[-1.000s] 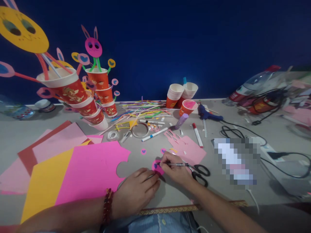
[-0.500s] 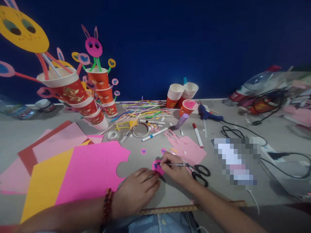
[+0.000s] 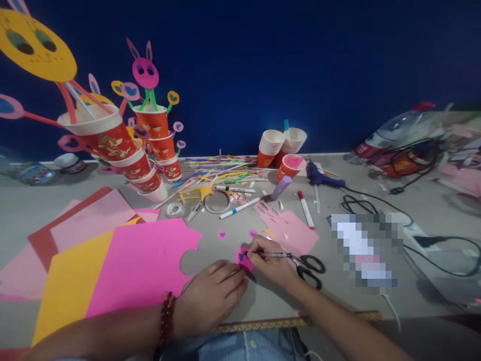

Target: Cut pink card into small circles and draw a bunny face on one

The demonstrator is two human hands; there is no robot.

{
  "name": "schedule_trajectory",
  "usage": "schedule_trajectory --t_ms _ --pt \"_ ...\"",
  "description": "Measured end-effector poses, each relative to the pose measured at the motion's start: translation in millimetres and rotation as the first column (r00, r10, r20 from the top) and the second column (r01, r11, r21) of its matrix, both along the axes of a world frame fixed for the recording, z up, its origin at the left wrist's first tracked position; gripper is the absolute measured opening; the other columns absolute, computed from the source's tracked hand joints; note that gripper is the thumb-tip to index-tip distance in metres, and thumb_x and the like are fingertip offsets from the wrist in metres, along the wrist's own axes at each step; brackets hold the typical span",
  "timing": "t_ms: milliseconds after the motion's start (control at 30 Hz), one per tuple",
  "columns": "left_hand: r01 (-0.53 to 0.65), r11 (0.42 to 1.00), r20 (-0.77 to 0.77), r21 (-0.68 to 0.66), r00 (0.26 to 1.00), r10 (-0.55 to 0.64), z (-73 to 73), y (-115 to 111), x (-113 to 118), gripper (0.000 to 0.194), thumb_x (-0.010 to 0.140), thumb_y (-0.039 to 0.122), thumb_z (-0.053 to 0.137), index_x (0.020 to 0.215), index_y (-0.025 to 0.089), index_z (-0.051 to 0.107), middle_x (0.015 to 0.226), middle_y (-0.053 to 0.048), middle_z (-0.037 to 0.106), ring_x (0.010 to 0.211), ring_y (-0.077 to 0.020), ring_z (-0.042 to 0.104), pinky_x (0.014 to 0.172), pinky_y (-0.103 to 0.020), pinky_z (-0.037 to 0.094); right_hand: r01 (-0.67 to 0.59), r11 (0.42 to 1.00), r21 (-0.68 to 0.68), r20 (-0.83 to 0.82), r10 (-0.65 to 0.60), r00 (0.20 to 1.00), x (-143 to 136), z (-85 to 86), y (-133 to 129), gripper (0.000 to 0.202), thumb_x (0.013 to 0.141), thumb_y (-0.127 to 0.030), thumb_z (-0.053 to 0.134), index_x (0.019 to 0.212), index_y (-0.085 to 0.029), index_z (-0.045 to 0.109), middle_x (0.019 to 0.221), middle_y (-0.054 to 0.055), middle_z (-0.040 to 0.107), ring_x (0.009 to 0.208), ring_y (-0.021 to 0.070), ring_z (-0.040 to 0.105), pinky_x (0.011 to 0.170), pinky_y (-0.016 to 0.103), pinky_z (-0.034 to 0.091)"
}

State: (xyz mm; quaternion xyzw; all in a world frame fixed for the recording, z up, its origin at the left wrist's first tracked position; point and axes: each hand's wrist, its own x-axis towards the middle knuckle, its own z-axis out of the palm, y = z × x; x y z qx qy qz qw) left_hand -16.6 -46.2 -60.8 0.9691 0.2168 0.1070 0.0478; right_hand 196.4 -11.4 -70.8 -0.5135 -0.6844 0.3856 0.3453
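A pen (image 3: 276,255) is held in my right hand (image 3: 271,263), its tip on a small magenta paper circle (image 3: 244,259) that bears a blue mark. My left hand (image 3: 213,296) lies on the table with its fingers flat, the fingertips at the circle's lower left edge. Two smaller magenta discs with blue hearts, one at the left (image 3: 222,234) and one at the right (image 3: 253,234), lie above. Black-handled scissors (image 3: 311,269) rest just right of my right hand. Beside my left hand is a magenta sheet (image 3: 139,263) with rounded cutouts.
Yellow paper (image 3: 71,276) lies at the left. Decorated stacked cups (image 3: 112,143) stand behind it. Straws (image 3: 225,173), a tape ring (image 3: 217,200), markers and a blue glue gun (image 3: 325,179) lie farther back. A pixelated object (image 3: 366,253) is at the right.
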Motion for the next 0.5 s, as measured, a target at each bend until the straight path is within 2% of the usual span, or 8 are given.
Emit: schedule_trajectory --t_ms 500 --pt "-0.004 1.0 0.002 -0.01 1.0 0.004 -1.6 -0.3 -1.4 0.031 0.098 0.028 0.05 0.124 0.014 0.059 0.134 -0.01 0.058 0.124 -0.0229 0.048 0.107 -0.039 0.036 0.007 1.0 0.003 -0.021 -0.007 1.0 -0.5 1.9 0.4 0.015 0.075 -0.016 0.052 0.062 -0.022 0.049 0.058 -0.004 0.05 0.056 0.0134 0.045 0.055 0.026 0.035"
